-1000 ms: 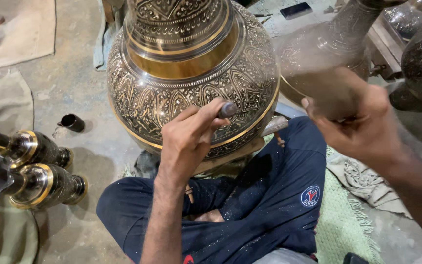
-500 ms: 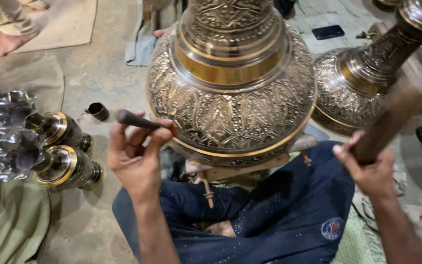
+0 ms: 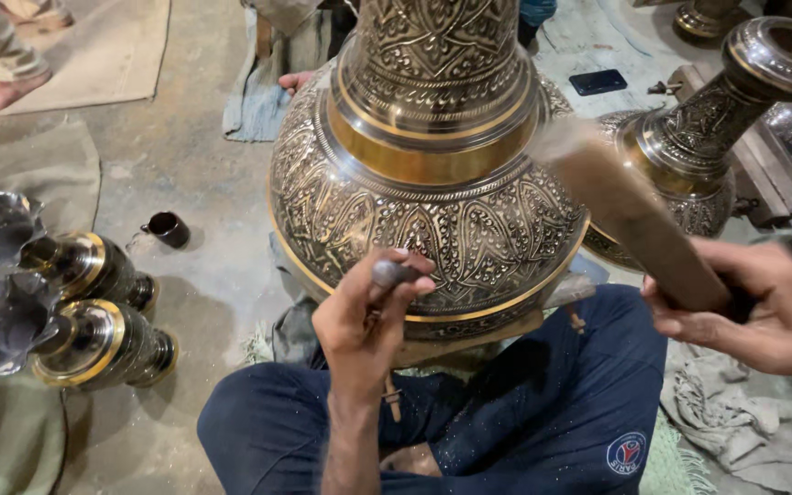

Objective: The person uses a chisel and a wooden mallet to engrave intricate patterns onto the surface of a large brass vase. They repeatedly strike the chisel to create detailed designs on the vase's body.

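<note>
Seated cross-legged, the person's left hand [image 3: 364, 325] pinches a short steel chisel [image 3: 394, 272] against the large engraved brass vase [image 3: 428, 197] between the knees, while the right hand [image 3: 763, 307] grips a wooden mallet [image 3: 634, 215], best swung squarely.

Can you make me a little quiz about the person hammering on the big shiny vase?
1. True or false: the left hand holds a small metal punch against the big engraved vase.
2. What does the right hand grip? A) a paintbrush B) a wooden mallet C) a cup
3. Fill in: the two smaller vases on the floor to the left are lying on their ____.

Key:
1. True. The punch tip meets the vase's lower belly.
2. B. It is blurred and raised to the right of the vase.
3. Sides.
</note>
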